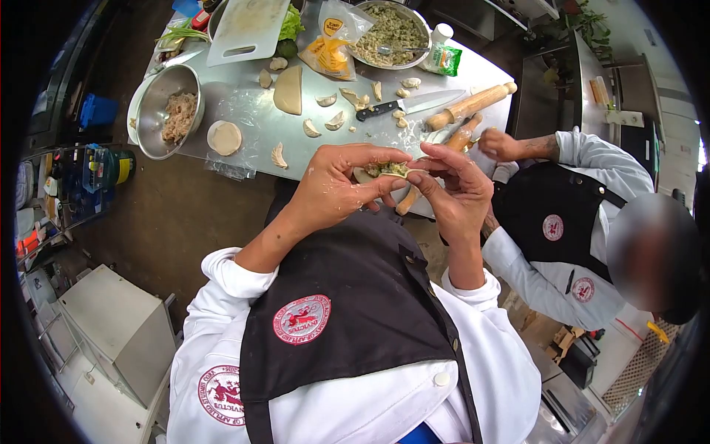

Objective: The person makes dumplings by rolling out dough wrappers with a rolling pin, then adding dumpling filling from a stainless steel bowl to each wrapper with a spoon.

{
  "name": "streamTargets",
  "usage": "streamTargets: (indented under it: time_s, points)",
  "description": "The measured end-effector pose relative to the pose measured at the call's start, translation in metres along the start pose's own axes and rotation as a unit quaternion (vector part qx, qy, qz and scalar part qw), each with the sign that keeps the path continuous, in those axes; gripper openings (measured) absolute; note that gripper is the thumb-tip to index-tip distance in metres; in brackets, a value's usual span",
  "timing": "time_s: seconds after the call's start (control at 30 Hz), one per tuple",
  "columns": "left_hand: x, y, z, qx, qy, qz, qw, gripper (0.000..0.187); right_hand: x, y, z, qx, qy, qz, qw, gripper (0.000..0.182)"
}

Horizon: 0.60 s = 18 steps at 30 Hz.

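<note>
**Filled wrapper (387,169) between both hands; edge-pinching step, by my reading**

Room: working kitchen, brown floor (133,244), white cabinet (111,318) at lower left. Co-worker in a black apron (543,211) stands at right.

Surface: metal counter (484,74), dusted with flour near the knife. At its far side lies a white cutting board (251,26). Left metal bowl (150,111) holds a pinkish minced mix; far metal bowl (427,44) holds a green-flecked filling. Two wooden rolling pins (473,103) lie at right, the co-worker's hand (499,145) beside them; contact not certain. Knife (436,101) flat, dough slab (288,90) well apart from it. Folded dumplings (311,129) scattered between; pale dough rounds (225,138) on plastic at left.

Hands: left hand (334,183) cradles one end of the wrapper between thumb and fingers; right hand (460,189) pinches the other end, thumb against forefinger. Both are raised before the counter's near edge.

Wrapper: filling exposed along the top. Judgement: the next move calls for edges brought together with light, even pressure, filling kept inside.
</note>
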<state>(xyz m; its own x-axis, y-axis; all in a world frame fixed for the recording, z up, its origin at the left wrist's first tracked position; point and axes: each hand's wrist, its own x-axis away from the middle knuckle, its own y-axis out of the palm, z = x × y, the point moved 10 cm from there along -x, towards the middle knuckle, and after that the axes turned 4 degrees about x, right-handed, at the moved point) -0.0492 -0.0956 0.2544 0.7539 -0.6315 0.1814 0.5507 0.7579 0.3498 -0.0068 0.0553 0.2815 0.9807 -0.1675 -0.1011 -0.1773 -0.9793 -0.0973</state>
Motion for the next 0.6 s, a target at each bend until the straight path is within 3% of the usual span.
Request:
streamTargets:
  time_s: [0.3,0.53,0.6]
  points:
    - [0.003,-0.001,-0.01,0.027,-0.003,0.018,0.999,0.022,0.005,-0.001,0.013,-0.031,0.09,-0.029,0.995,0.043]
    - [0.007,0.001,-0.012,0.019,-0.007,0.01,1.0,0.022,0.014,-0.003,0.015,-0.09,0.08,-0.008,0.993,0.04]
    - [0.008,0.006,-0.011,0.016,-0.013,-0.003,1.0,0.028,0.014,-0.001,0.011,-0.07,0.054,-0.029,0.996,0.031]
